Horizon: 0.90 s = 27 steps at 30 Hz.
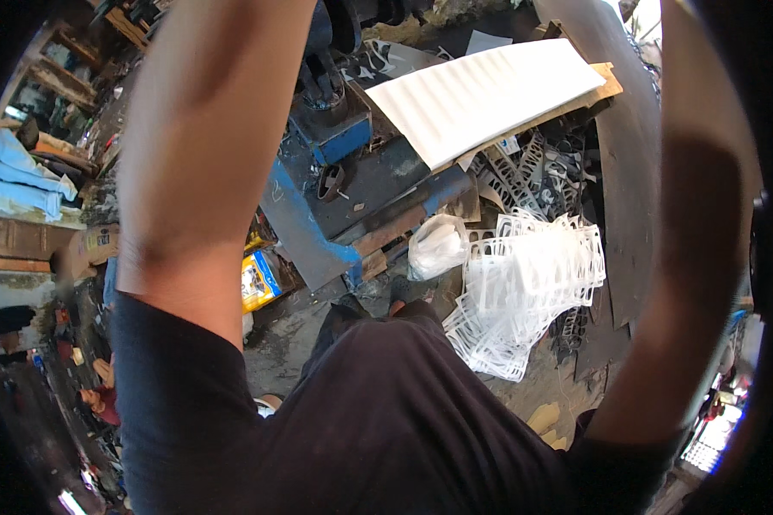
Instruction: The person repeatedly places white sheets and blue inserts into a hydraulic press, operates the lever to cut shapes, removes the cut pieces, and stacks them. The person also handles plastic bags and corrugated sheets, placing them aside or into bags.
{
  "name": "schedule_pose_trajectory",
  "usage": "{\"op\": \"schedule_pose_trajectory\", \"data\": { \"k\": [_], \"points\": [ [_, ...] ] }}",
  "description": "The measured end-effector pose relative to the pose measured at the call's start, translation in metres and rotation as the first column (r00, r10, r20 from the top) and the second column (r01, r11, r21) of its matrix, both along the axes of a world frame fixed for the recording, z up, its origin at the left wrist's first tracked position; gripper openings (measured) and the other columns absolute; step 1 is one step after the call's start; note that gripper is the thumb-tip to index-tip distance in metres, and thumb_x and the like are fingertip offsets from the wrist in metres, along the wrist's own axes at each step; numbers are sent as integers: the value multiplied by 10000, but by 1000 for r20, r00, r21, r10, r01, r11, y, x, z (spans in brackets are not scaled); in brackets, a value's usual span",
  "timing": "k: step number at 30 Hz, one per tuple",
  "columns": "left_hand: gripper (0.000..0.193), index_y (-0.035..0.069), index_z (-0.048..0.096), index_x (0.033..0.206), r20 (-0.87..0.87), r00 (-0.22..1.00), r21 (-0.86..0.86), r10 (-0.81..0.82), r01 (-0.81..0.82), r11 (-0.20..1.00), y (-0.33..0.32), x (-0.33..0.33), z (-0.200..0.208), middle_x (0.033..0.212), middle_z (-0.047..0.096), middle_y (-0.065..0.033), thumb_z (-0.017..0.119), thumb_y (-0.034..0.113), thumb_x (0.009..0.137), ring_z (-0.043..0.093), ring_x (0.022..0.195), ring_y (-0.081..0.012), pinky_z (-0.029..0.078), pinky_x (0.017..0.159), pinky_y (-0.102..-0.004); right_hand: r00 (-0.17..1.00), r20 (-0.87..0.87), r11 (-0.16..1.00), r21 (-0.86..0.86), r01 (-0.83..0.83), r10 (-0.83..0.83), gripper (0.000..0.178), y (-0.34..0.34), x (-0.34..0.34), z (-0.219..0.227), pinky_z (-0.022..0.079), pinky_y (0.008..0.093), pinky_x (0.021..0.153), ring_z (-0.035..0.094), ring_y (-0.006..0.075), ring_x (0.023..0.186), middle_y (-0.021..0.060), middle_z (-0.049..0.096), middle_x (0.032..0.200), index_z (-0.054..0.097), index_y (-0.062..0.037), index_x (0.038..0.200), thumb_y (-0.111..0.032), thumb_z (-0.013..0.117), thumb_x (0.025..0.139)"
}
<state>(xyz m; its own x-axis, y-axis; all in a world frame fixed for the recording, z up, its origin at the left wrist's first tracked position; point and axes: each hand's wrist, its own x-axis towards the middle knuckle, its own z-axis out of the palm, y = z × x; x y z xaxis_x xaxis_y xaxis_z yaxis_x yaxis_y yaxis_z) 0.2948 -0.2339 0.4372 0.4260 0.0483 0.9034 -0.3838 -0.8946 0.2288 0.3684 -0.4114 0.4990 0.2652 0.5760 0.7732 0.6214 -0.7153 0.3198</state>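
Observation:
Both my arms are raised, the left arm (215,146) up the left side and the right arm (696,223) up the right side. They run out past the top edge, so my left hand and my right hand are both out of the picture. Between the arms stands a blue and black metal machine (326,129) on a blue-edged bench (318,249). To its right, a white ridged sheet (489,99) lies on a wooden board (608,81). What my hands hold or touch is hidden.
Below the board, white sheets with punched-out holes (524,283) lie piled beside a white plastic bag (438,247). Dark perforated scraps (524,176) fill the space behind. A yellow and blue package (262,281) sits at left. Another person (103,399) is at the far left.

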Motion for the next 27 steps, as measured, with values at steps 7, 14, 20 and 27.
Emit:
{"op": "schedule_pose_trajectory", "data": {
  "k": [7,14,20,27],
  "points": [
    [481,11,493,1164,-353,894,-83,275,-323,943,-50,-239,-315,1125,524,-167,724,295,852,497,1056,-328,357,903,-471,373,-744,770,629,107,555,286,-32,-60,-294,475,315,737,576,153,836,82,629,945,578,4,1098,-253,597,973],
    [779,-21,373,1404,-935,231,99,269,-558,824,-71,-224,-412,1465,382,-236,583,551,919,310,1401,-403,194,1119,-611,-395,-358,523,414,745,846,325,-6,-51,-514,458,266,558,557,123,735,86,591,916,499,18,1271,-191,482,1024],
    [598,15,467,1337,-961,-107,273,255,-509,816,-66,-137,-451,1428,449,-203,608,427,927,400,1346,-338,320,1074,-499,-426,-422,592,442,674,800,150,13,-34,-525,367,254,512,475,94,585,-4,558,718,584,-64,990,-145,464,1026],
    [477,46,524,1311,-913,372,-166,169,-715,679,-71,-168,-474,1388,515,-171,670,255,908,502,1274,-262,467,993,-375,-373,-558,644,438,627,742,149,1,-90,-499,336,249,478,422,81,535,-25,486,676,599,-43,997,-189,572,984]
  ]
}}
